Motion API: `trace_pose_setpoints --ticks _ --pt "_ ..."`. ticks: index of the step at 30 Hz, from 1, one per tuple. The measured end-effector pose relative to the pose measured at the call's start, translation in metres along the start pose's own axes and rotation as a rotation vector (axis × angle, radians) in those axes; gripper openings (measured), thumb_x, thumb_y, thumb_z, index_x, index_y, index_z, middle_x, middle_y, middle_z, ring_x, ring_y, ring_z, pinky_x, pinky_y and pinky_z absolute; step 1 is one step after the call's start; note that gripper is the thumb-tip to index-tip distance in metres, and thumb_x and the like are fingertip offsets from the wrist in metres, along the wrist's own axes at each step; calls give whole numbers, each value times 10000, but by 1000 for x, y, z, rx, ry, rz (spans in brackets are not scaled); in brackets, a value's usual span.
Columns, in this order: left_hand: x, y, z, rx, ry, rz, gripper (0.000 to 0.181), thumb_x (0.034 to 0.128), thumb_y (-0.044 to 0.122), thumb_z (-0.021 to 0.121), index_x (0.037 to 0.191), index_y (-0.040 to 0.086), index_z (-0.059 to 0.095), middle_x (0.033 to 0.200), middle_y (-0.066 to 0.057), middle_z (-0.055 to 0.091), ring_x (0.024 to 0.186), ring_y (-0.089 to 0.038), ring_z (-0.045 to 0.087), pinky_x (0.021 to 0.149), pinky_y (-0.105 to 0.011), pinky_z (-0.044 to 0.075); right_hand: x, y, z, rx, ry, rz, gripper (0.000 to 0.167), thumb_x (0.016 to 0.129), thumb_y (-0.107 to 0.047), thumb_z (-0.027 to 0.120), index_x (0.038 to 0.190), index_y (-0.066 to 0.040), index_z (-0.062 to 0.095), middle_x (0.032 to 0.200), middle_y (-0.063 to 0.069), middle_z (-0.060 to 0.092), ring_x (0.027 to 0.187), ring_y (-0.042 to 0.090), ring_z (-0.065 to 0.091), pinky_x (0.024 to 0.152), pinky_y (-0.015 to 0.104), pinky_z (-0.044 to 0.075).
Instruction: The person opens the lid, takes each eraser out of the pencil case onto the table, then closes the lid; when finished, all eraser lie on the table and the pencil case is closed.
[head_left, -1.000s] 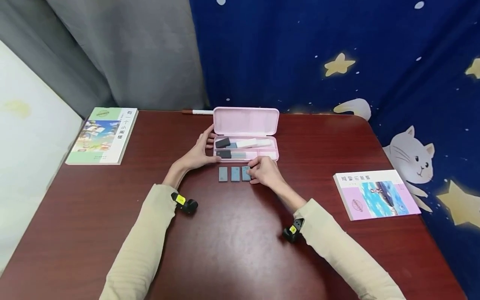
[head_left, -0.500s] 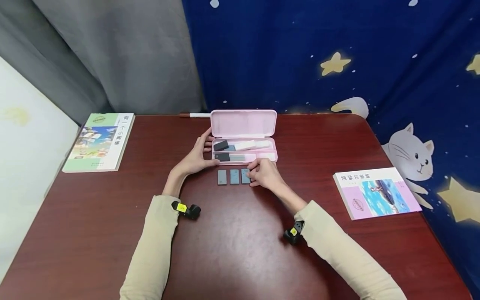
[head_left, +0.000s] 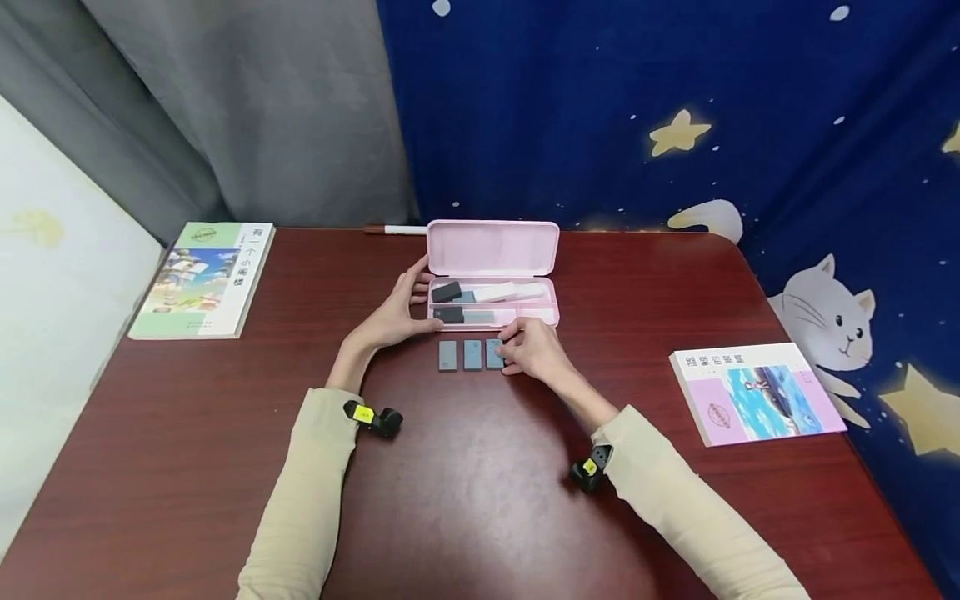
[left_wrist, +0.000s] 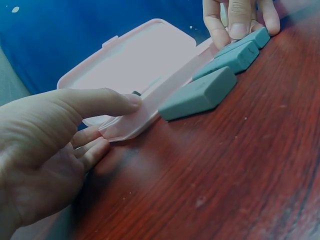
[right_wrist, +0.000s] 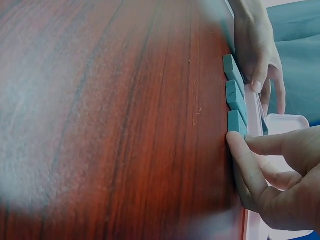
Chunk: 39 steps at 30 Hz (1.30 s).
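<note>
An open pink pencil case [head_left: 491, 332] lies on the table with its lid [head_left: 492, 248] tipped back. My left hand [head_left: 390, 318] holds its left end, thumb along the front wall and fingers round the side. In front of the case, a grey-green eraser [head_left: 447, 356], a blue eraser [head_left: 472, 355] and a second blue eraser [head_left: 492, 355] form a row. The thumb and fingertips of my right hand [head_left: 532, 348] pinch that rightmost blue eraser, covering part of it. Inside the case are dark grey blocks [head_left: 447, 292], bluish pieces [head_left: 477, 317] and white blocks [head_left: 495, 292].
A green-and-white book [head_left: 198, 279] lies at the far left, and a purple-and-white book [head_left: 757, 393] at the right. Behind the case's left end is a marker [head_left: 393, 229] with a brown cap. Grey and blue curtains [head_left: 525, 108] hang along the table's back edge.
The head view has shifted slightly. Both hands stay in place, the left at the case and the right at the rightmost blue eraser.
</note>
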<state>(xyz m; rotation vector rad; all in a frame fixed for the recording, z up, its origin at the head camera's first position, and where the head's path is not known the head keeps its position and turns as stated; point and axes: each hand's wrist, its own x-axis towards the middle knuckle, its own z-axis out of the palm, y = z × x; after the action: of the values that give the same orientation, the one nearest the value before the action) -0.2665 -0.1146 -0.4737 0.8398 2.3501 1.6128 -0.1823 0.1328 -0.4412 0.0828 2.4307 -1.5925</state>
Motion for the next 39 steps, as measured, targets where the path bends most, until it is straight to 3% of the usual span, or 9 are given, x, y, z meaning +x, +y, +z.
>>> trace_pose_setpoints --ticks 5,12,15,21,28,31,36,39 --pt "1 3 -2 -5 -6 17 1086 783 20 784 1557 142 32 1398 -199 272 1266 -332 325 1085 -457 299 -1 -2 -1 14 -16 -12 147 850 79 662 988 79 611 768 162 655 554 192 660 565 320 572" --pt "-3 38 -2 -11 -37 14 1023 794 -56 735 1515 -39 10 1382 -328 241 1269 -456 288 1072 -527 288 0 1 -9 26 -28 -6 165 859 91 644 1023 87 618 761 166 649 562 199 664 582 328 575" --pt "-3 41 0 -7 -38 -2 1025 802 -49 732 1515 -36 -5 1396 -326 235 1284 -449 282 1081 -514 284 0 2 -11 18 -29 -8 164 863 91 638 1025 88 617 759 166 645 558 194 663 581 327 574" --pt "-3 37 -1 -28 -22 17 1026 787 -63 739 1519 -31 19 1388 -321 236 1264 -449 283 1076 -536 275 -2 0 -10 -1 -39 -25 186 866 94 630 1051 81 615 752 169 643 557 203 664 572 328 574" --pt "2 5 0 28 -8 13 1060 799 21 766 1551 97 22 1398 -211 267 1263 -339 315 1080 -457 304 -2 2 -8 -22 -53 -48 192 858 104 634 1048 72 625 741 164 645 564 221 668 564 329 573" --pt "2 -1 -1 20 3 14 1072 790 34 780 1555 125 34 1398 -195 275 1261 -326 320 1079 -458 306 -1 2 -7 -16 -55 -42 172 853 106 637 1023 81 620 747 175 654 571 221 670 570 329 574" --pt "0 0 0 30 2 6 1069 791 24 777 1553 109 32 1395 -202 276 1258 -326 321 1078 -450 312 -1 1 -9 -3 -70 -31 174 860 92 640 1031 86 610 758 182 658 582 221 669 574 339 575" --pt "-3 12 0 19 -8 4 1049 797 -4 759 1544 57 25 1391 -241 263 1259 -364 309 1081 -471 300 -2 0 -13 11 -75 -26 188 871 80 631 1057 86 608 772 188 660 588 227 670 573 355 576"
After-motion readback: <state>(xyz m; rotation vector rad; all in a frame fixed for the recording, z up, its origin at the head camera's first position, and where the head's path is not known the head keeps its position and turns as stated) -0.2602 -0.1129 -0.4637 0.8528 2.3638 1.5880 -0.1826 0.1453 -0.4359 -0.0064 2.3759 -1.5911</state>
